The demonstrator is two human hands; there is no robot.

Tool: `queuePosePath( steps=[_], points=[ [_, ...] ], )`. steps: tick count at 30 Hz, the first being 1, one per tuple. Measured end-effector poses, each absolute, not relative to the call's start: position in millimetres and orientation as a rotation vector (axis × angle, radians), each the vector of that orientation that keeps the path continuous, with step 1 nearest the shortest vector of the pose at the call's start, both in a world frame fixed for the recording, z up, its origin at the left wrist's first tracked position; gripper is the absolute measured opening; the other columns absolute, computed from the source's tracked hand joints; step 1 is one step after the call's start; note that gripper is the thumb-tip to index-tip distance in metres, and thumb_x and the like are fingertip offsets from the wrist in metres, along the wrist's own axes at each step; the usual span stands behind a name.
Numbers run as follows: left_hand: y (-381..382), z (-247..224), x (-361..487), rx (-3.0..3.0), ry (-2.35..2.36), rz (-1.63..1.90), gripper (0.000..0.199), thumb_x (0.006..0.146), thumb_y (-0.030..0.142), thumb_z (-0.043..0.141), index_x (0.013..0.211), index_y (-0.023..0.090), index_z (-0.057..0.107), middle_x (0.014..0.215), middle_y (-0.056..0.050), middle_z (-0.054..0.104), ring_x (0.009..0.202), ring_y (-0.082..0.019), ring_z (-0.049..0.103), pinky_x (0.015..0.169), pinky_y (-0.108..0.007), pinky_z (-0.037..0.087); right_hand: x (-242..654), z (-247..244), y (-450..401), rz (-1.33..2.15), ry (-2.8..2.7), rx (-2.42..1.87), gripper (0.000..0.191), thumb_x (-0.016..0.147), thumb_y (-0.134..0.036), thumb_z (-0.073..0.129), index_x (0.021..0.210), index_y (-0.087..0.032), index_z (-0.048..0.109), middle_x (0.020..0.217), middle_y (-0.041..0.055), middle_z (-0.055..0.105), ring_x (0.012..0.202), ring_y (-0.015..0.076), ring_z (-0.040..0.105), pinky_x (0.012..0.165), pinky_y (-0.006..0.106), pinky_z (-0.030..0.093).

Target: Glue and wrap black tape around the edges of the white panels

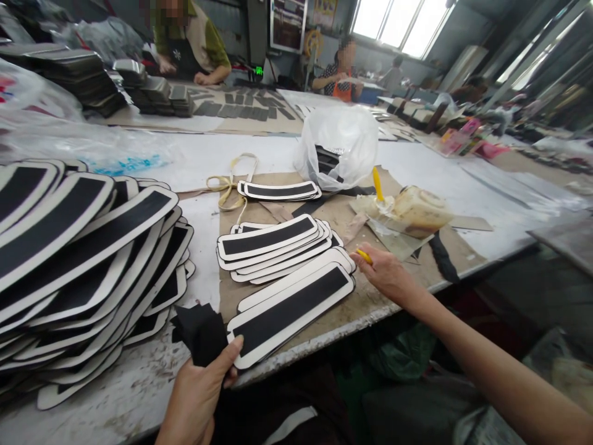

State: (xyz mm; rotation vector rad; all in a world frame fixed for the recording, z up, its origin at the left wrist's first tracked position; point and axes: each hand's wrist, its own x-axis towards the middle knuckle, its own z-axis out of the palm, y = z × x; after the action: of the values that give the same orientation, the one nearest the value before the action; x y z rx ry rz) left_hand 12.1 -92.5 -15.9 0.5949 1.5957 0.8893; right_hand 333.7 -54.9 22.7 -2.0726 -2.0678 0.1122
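Observation:
My left hand [199, 386] is closed with its thumb on the near end of a long white-edged black panel [291, 312]. A bunch of black cloth [201, 334] is tucked in the same hand. My right hand [389, 275] is at the panel's far end, its fingers wrapped round a thin yellow-handled tool [364, 256] whose tip I cannot make out. Behind the panel, similar pieces lie in an overlapping stack [269, 238]. A smaller group of curved strips [280, 190] lies farther back beside a loop of cream ribbon [227, 185].
A tall, spread pile of panels [92, 247] fills the left of the table. A clear plastic bag [343, 142] with black pieces stands behind. At right sits a glue-stained container [419, 210] near an upright yellow handle [378, 184]. Other people work across the table.

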Motion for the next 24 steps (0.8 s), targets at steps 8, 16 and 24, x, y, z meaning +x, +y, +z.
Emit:
queuePosePath(
  steps=[8,16,24],
  points=[
    [-97.0,-16.6,3.7,0.582,1.518,0.936,0.045,0.045,0.044,0.084,0.058,0.015,0.053,0.051,0.003,0.052,0.048,-0.011,0.046,0.045,-0.021,0.038,326.1,21.9,-69.8,0.824,-1.692,-1.939,0.041,0.088,-0.056,0.037,0.072,-0.02,0.047,0.056,-0.0034,0.045,0.051,0.0126,0.043,0.051,0.025,0.036],
    [-107.1,-9.3,-6.8,0.559,1.324,0.952,0.038,0.058,0.04,0.079,0.079,0.011,0.064,0.065,-0.004,0.063,0.058,-0.016,0.057,0.055,-0.026,0.046,312.3,28.8,-83.4,1.375,-1.103,-1.922,0.053,0.067,-0.067,0.065,0.063,-0.019,0.041,0.044,-0.0067,0.038,0.038,0.0058,0.031,0.037,0.019,0.021],
    [-116.6,0.6,-18.4,0.347,1.154,0.975,0.038,0.056,0.03,0.081,0.087,0.013,0.067,0.072,-0.005,0.068,0.058,-0.017,0.061,0.057,-0.028,0.051,297.8,21.8,-100.3,1.543,-0.762,-1.559,0.053,0.065,-0.057,0.075,0.057,-0.019,0.038,0.036,-0.0086,0.031,0.035,0.0037,0.025,0.036,0.018,0.023]
  ],
)
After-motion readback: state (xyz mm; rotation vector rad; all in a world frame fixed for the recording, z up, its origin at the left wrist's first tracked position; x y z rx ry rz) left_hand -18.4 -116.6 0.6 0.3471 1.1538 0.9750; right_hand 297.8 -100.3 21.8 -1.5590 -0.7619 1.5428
